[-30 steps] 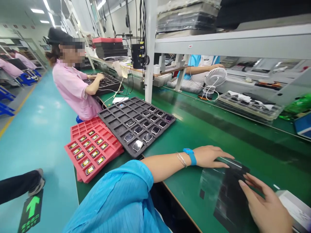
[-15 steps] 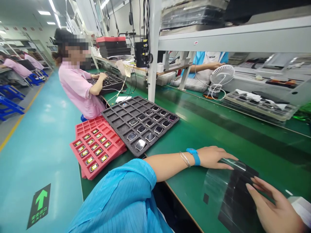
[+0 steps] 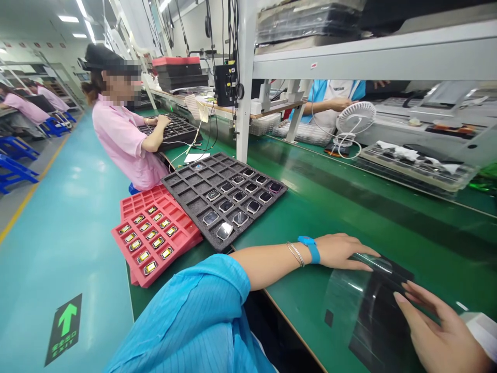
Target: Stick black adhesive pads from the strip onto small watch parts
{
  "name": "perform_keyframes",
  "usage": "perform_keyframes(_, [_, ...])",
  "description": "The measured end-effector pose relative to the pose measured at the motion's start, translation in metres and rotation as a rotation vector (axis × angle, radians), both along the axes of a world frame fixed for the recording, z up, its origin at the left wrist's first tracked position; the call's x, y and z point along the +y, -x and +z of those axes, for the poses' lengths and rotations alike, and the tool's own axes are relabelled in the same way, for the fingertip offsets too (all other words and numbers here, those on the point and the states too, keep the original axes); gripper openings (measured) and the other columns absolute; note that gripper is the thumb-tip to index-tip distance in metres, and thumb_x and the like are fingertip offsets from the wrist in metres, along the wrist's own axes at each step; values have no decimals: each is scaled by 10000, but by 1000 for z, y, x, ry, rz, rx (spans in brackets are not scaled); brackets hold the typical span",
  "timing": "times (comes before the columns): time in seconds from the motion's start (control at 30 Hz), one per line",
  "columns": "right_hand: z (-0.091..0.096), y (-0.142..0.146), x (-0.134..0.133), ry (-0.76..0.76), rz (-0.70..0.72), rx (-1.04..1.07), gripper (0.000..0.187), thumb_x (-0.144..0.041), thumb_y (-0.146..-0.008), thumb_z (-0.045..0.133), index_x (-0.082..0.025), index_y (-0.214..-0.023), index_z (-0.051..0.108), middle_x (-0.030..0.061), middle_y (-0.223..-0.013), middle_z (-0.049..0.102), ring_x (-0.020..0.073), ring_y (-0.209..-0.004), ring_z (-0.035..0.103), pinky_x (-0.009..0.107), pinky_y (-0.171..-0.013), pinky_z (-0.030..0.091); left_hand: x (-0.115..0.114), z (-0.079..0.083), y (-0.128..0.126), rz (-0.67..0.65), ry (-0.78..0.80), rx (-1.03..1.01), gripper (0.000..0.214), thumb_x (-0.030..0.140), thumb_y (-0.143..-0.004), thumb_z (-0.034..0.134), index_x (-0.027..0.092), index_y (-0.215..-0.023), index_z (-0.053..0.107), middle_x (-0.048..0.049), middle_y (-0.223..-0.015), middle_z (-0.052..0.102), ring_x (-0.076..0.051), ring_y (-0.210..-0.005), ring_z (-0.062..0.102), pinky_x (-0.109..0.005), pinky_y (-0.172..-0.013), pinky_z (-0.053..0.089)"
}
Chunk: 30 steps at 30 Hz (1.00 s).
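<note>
1. Left hand [image 3: 341,252]: lies palm down with the fingers straight and together on the far edge of the clear film [image 3: 345,305]. The grip is open and closes on nothing. The flat press appears to pin that edge to the table [image 3: 330,207].
2. Right hand [image 3: 438,336]: its fingers are spread, with the tips resting on the film where it covers the dark panel [image 3: 384,331]. The grip is open with nothing clasped, and the thumb is out of sight. The wide spread probably serves to steady a broad, limp sheet.
3. Clear film: lies over the dark panel at the near right of the table, between the two hands. Its left margin extends past the panel and bows up slightly, catching the light.
4. Left wrist: carries a blue wristband [image 3: 309,247] and thin bangles [image 3: 295,255].
5. Black tray [image 3: 186,186]: its near compartments hold small glass-faced parts and its far ones are bare. It lies against the red tray [image 3: 135,207], which holds yellow-rimmed parts and overhangs the table edge. Both trays are well apart from the hands.
6. Table: a long green surface with a white frame post [image 3: 244,77] and a small fan [image 3: 355,118] further back.
7. Room: a teal floor [image 3: 70,207] with a green arrow sign [image 3: 64,324]. A co-worker in pink [image 3: 120,140] works at another tray further along.
</note>
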State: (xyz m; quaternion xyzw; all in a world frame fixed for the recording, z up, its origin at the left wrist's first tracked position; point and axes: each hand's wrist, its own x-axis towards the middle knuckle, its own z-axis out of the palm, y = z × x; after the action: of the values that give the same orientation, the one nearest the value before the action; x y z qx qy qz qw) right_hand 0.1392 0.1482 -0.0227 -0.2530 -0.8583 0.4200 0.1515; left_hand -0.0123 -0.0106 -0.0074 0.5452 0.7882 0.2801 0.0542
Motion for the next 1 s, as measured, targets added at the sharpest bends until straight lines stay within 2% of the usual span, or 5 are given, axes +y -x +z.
perform_keyframes(0.27, [11, 2, -14, 107, 19, 150, 583, -572, -658, 608, -199, -1106, 598, 168, -1223, 619, 332, -1096, 634, 526, -980, 509, -6, 13, -10, -16, -98, 41, 474, 342, -940, 535, 133, -1365, 529, -125, -1291, 634, -217, -1221, 553, -365, -1086, 373])
perform_keyframes(0.47, [1, 2, -6, 39, 74, 324, 409, -440, -790, 602, -206, -1125, 620, 127, -1171, 619, 256, -1059, 612, 468, -934, 541, -4, 6, -5, 56, -129, 77, 477, 333, -918, 540, 163, -1364, 534, -107, -1385, 574, -220, -1295, 486, -415, -1143, 329])
perform_keyframes(0.7, [32, -7, -7, 140, 127, 390, 318, -314, -837, 622, -231, -1144, 620, 69, -1197, 596, 186, -1078, 589, 349, -906, 550, 0, -2, -1, 134, 63, 170, 570, 419, -919, 455, 177, -1436, 454, -90, -1532, 414, -239, -1425, 344, -446, -1179, 269])
perform_keyframes(0.87, [64, -19, 26, -169, 226, 385, 270, -284, -877, 607, -227, -1138, 642, 57, -1208, 607, 190, -1128, 572, 370, -979, 500, 4, -8, -1, 262, 249, 218, 584, 457, -937, 379, 193, -1455, 441, -108, -1563, 356, -311, -1453, 293, -543, -1155, 272])
perform_keyframes(1.0, [84, -32, 115, -525, 25, 294, 222, -216, -865, 594, -208, -1067, 685, 62, -1162, 652, 237, -1147, 558, 460, -1067, 416, 8, -11, -3, 295, 332, 230, 587, 464, -960, 303, 169, -1441, 462, -133, -1573, 325, -320, -1472, 256, -595, -1156, 233])
